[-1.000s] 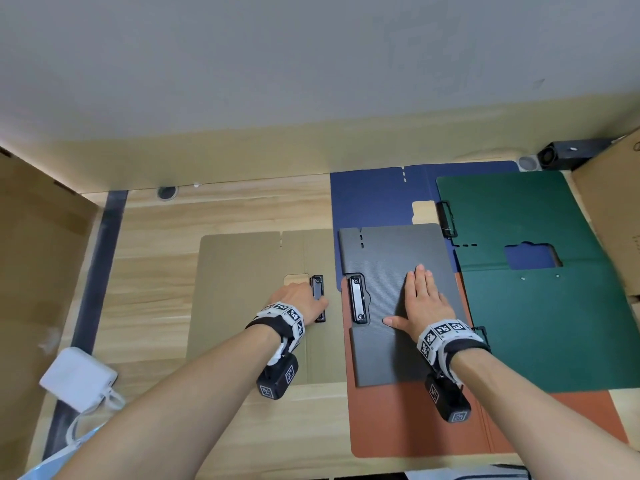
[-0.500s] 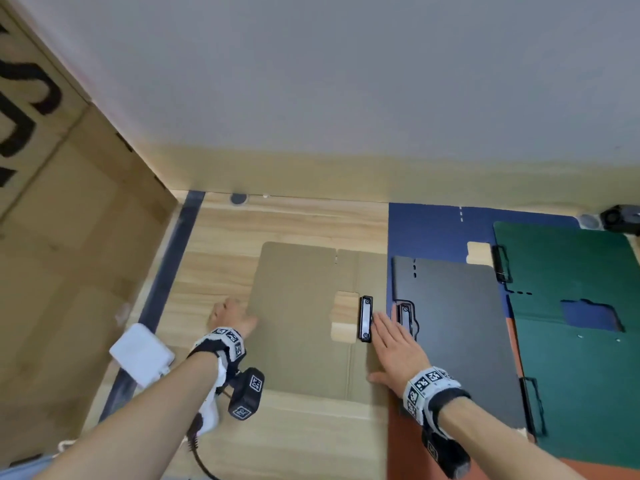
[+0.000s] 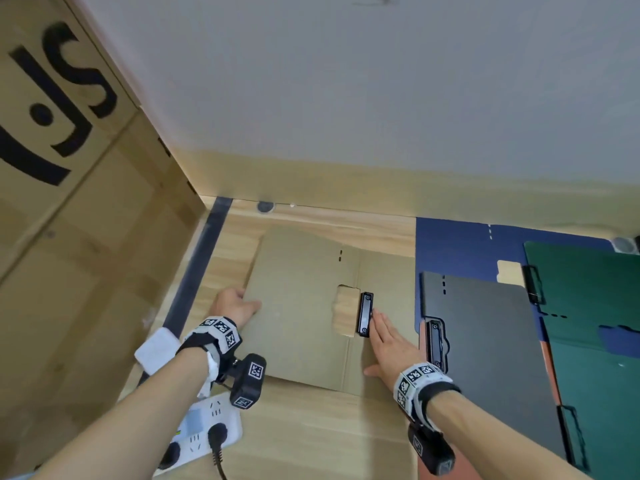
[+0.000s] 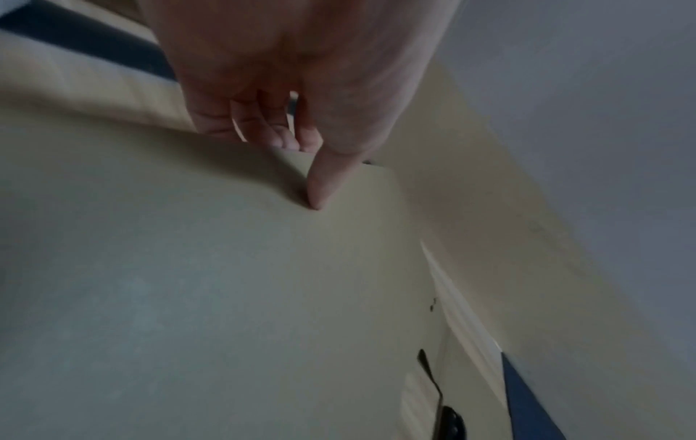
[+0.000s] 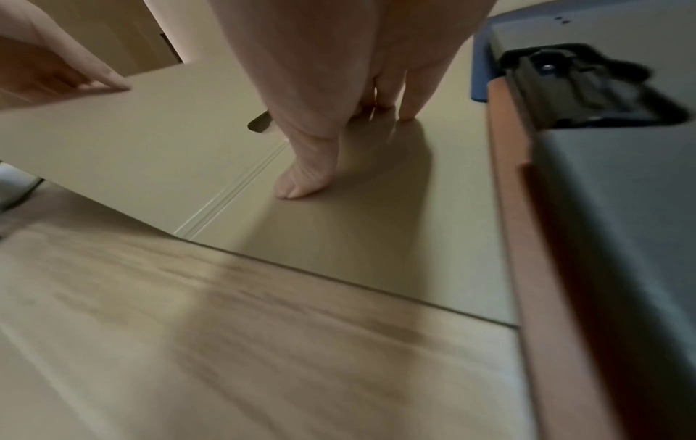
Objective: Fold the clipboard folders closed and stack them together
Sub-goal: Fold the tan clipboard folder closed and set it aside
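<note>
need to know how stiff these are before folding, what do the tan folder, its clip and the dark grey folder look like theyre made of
Tan folder: looks like matte stiff card or thin plastic board; its lifted left flap stays flat and hinges along scored creases.
Its clip: glossy black with rivets, probably coated metal or hard plastic.
Dark grey folder: same board build, faintly textured matte, likely plastic-coated.

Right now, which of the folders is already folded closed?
The dark grey folder, lying shut on the blue, orange and green ones. The tan folder is spread open, left hand gripping its cover edge.
</note>
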{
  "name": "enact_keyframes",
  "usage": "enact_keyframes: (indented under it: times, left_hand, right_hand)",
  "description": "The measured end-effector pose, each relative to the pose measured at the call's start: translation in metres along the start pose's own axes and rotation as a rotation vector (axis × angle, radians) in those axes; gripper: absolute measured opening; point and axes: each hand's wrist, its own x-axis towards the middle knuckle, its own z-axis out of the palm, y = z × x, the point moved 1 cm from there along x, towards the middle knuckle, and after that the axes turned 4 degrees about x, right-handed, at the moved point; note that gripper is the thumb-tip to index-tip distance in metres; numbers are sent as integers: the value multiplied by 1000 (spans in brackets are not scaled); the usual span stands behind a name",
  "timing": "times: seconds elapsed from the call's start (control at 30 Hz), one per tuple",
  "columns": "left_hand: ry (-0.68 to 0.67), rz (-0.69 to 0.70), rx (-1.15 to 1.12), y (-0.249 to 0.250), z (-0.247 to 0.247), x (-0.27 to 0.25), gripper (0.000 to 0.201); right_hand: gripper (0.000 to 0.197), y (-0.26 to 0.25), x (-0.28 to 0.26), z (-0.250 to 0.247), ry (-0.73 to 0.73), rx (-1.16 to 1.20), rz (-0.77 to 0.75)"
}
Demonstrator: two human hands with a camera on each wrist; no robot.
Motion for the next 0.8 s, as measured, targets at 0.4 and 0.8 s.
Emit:
enact_keyframes:
  times: [0.4,0.8]
  left_hand:
    - [157,227,191,8,-85,-19,37]
    - [-81,644,426,141,-46,-117,27]
  right_hand:
    - [104,-62,65,-33,39,173,-87]
    - [54,24,-32,-85,177,463,68]
